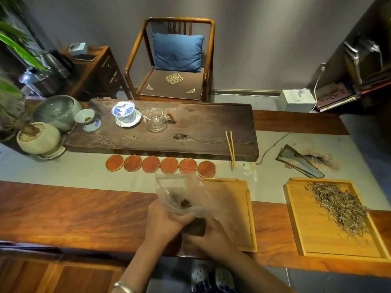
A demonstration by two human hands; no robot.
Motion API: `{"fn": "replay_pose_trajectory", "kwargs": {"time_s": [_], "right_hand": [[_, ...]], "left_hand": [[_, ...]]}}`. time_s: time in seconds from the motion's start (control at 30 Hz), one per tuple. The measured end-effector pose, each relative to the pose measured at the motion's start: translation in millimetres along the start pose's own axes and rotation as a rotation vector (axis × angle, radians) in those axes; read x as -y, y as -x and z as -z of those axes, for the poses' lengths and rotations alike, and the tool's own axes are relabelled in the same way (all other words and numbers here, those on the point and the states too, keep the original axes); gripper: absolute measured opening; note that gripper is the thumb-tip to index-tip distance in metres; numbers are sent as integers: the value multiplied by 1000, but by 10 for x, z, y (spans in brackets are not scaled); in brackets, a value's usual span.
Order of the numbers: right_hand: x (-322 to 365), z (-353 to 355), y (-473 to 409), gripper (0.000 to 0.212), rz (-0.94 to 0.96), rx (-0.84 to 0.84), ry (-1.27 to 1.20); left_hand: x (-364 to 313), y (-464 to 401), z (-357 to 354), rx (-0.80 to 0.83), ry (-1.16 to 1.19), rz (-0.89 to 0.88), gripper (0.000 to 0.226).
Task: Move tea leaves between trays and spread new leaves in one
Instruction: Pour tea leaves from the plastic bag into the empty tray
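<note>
Two light bamboo trays lie on the wooden table. The near-centre tray (241,199) shows a bare bottom, partly hidden by the bag and my hands. A loose spread of pale, thin tea leaves (338,205) covers the right tray (315,235). My left hand (163,220) grips a clear plastic bag (179,193) with a few dark leaves inside, held over the centre tray's left edge. A dark block (195,228) pokes from the bag's lower end, and my right hand (213,235) closes on it.
Several round orange coasters (160,164) line up beyond the trays. A dark tea board (203,132) carries a gaiwan (124,112), glass pitcher (155,121) and bamboo tongs (231,149). Potted plants (38,136) stand left; a folded cloth (300,160) lies right.
</note>
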State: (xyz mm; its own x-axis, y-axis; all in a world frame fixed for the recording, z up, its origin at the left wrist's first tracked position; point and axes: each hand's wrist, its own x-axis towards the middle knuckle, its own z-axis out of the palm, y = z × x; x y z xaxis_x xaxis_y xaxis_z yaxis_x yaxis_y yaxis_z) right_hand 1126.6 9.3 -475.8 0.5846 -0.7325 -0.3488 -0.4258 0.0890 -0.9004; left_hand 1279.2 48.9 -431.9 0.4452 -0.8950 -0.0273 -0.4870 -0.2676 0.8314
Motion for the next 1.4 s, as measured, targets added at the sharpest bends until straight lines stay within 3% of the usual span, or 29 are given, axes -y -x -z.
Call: {"fn": "replay_pose_trajectory", "kwargs": {"time_s": [0.13,0.2,0.27,0.43,0.57,0.67,0.8,0.9,1.27,1.4], "right_hand": [[21,270,209,48,-89,32,-66],[-44,440,314,58,-157,72,-129],[-104,607,414,70,-215,129,-187],[-164,810,593,63,-281,284,-331],[-225,800,677,59,-285,245,-380],[-327,759,725,53,-313,124,-218],[-416,714,806,27,-300,17,-77],[-430,653,882,15,-287,-11,-75],[-420,614,944,24,-339,-84,-159],[-360,617,931,17,-306,-156,-172]], "left_hand": [[-72,30,35,172,-71,48,79],[-58,70,81,335,52,97,92],[-20,138,80,489,188,148,97],[55,370,-222,689,509,315,93],[196,517,-470,627,487,367,93],[222,586,-533,515,401,380,96],[200,650,-557,473,351,390,71],[177,690,-568,458,325,392,68],[151,891,-564,329,283,514,69],[85,869,-530,270,349,575,48]]}}
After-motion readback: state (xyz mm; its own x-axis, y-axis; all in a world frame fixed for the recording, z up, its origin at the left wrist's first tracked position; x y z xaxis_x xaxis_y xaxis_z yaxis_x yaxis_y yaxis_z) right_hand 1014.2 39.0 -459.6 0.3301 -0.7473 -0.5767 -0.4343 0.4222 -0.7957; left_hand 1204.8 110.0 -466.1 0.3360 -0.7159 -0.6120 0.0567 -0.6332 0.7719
